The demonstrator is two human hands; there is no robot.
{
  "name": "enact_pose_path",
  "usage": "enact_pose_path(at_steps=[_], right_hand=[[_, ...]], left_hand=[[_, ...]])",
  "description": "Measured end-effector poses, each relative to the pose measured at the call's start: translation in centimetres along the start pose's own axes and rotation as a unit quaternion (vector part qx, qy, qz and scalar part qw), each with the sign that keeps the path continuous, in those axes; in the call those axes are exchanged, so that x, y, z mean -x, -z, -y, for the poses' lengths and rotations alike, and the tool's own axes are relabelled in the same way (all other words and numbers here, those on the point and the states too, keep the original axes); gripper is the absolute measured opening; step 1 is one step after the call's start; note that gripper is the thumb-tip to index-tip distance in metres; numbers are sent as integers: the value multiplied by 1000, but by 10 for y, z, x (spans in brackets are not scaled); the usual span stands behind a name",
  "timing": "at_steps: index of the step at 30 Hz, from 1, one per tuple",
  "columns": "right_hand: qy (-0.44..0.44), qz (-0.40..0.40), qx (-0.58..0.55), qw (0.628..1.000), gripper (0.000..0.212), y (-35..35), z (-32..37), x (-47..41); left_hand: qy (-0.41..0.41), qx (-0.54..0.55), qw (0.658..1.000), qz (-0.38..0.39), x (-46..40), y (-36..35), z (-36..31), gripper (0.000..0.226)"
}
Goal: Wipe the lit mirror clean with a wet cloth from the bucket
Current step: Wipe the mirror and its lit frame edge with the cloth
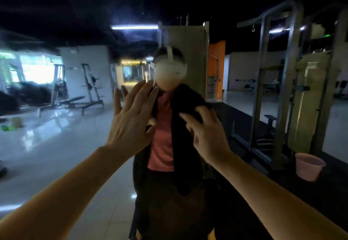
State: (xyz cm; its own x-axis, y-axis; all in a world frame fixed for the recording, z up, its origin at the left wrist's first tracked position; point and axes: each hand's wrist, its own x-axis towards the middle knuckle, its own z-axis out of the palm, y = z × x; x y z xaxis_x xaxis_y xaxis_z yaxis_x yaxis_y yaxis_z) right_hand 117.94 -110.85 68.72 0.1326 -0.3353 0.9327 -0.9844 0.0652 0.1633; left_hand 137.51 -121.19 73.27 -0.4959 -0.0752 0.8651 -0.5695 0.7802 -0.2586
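The mirror [75, 145] fills my whole view and reflects a dim gym and a person in a pink top wearing a head camera. My left hand [130, 119] lies flat against the glass with straight, spread fingers, and its reflected fingertips meet it. My right hand [205, 134] grips a dark cloth [190, 100] and holds it against the glass at chest height of the reflection. The cloth hangs down below the hand. A pink bucket [308, 166] shows in the reflection at the lower right, on the dark floor.
In the reflection, weight benches and racks [90, 92] stand at the left on a glossy pale floor. A tall metal gym frame [278, 89] rises at the right beside the bucket. Bright windows [33, 70] glow at the far left.
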Motion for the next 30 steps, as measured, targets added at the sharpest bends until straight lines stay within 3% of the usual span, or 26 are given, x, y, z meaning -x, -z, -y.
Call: enact_pose_path(at_steps=[3,5,7,10,12,17,21,24,26,30], right_hand=[[-138,-105,-13,985,47,16,-18,-65],[-149,-131,-17,980,51,21,-1,-106],[-73,-107,-19,991,51,11,29,-129],[73,-10,19,997,48,-2,61,-136],[75,-6,37,996,52,5,51,-140],[-83,-77,87,990,51,38,-39,-127],[-223,-101,142,959,55,84,-127,-97],[-311,-142,156,927,52,91,-148,-101],[-295,-160,139,932,54,81,-127,-109],[-128,-107,111,980,59,38,-64,-80]], left_hand=[[11,-31,999,2,-18,10,25,97],[28,-20,999,-4,-32,14,31,101],[54,2,998,-22,-43,16,30,107],[96,49,992,-60,-53,15,29,113],[87,68,991,-71,-59,15,25,112],[-33,17,999,-13,-89,13,-2,90],[-98,-55,993,47,-118,5,-30,106],[-114,-102,987,54,-134,5,-44,116],[-118,-136,983,45,-137,5,-48,117],[-124,-158,979,26,-137,6,-47,117]])
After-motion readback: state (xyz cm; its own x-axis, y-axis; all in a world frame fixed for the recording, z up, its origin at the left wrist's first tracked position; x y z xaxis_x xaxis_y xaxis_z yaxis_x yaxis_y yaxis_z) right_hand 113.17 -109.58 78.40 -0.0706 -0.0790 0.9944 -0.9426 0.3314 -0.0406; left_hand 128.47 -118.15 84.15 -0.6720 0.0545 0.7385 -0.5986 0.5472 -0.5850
